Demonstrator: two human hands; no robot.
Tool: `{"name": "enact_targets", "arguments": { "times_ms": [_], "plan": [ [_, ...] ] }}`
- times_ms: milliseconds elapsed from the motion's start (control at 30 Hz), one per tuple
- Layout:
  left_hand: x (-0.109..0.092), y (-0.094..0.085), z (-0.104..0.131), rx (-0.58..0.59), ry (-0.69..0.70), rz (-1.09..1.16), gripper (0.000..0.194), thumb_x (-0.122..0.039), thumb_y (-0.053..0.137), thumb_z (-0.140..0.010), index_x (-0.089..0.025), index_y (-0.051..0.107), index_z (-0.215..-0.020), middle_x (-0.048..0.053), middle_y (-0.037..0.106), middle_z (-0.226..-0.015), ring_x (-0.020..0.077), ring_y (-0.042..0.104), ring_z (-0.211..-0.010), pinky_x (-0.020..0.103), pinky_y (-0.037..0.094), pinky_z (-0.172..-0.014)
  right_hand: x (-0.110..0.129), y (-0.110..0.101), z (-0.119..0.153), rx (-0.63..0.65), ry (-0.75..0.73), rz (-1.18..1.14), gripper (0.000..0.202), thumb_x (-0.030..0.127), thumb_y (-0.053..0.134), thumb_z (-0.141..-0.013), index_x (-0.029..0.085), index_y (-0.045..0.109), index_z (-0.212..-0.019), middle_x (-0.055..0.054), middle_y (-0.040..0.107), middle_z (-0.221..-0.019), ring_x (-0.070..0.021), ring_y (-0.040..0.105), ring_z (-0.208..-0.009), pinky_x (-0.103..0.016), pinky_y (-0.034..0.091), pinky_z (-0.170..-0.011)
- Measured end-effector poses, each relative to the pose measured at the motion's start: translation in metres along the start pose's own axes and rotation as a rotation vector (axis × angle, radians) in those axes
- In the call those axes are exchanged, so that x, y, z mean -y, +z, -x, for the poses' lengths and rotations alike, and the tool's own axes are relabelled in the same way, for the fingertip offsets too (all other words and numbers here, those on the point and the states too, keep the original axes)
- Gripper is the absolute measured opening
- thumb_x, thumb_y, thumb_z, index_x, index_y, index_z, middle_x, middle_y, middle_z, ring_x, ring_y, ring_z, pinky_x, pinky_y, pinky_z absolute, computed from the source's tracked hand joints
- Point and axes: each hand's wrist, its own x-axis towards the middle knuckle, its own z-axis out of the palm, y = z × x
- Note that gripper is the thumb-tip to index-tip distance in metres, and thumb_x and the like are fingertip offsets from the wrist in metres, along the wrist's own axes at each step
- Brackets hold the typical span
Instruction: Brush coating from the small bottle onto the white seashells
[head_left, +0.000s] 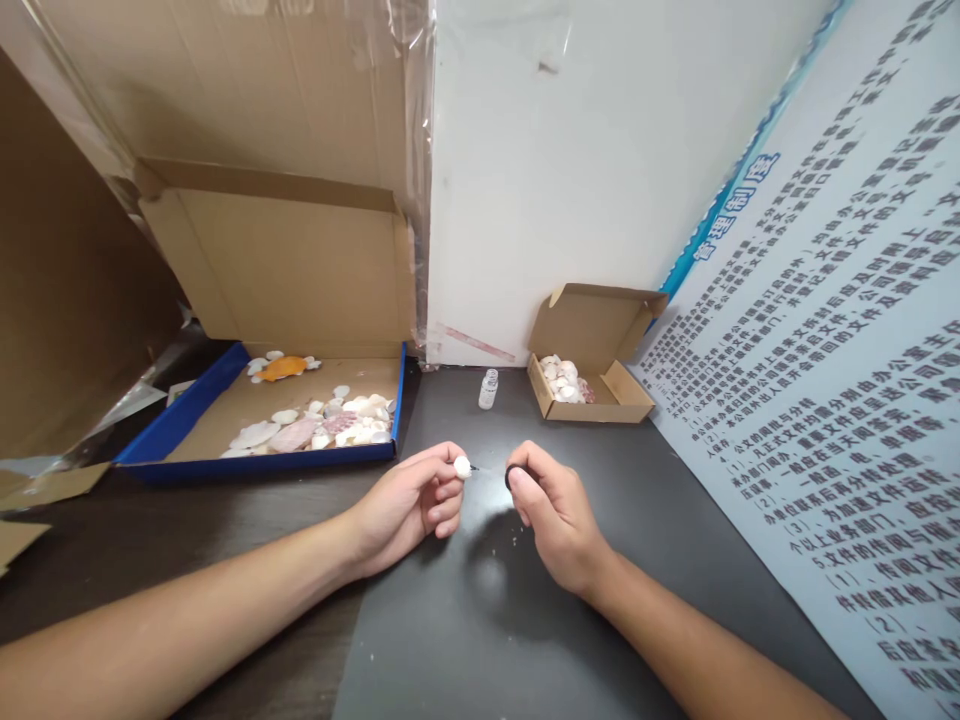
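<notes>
My left hand [409,503] pinches a small white shell [463,467] between thumb and fingertips, just above the dark tabletop [480,620]. My right hand [553,510] holds a small black cap with a thin brush or applicator [511,474], its tip pointing at the shell. The two hands sit a few centimetres apart. A small clear glass bottle [488,389] stands open behind them on the table.
A large blue-edged cardboard tray [187,415] with several shells lies at the back left, an orange shell [283,368] among them. A small cardboard box [626,400] holding several shells stands at the back right. A printed poster [825,400] leans along the right side.
</notes>
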Motion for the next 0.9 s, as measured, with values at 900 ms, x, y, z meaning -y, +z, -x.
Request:
{"name": "enact_targets", "arguments": {
  "times_ms": [900],
  "plan": [
    [0.0013,-0.0015,-0.0009,-0.017,-0.011,0.017,0.01,-0.011,0.046,-0.084,-0.018,0.049,-0.078,-0.006,0.034,-0.057,0.0065,0.029,-0.044,0.02,0.031,-0.044,-0.0013,0.0008,0.0019,0.031,0.014,-0.089,0.028,0.038,0.041,-0.095,0.021,0.043,-0.073,0.005,0.041,-0.061,-0.0105,0.039,-0.052,-0.024,0.033,-0.052]
  ]
}}
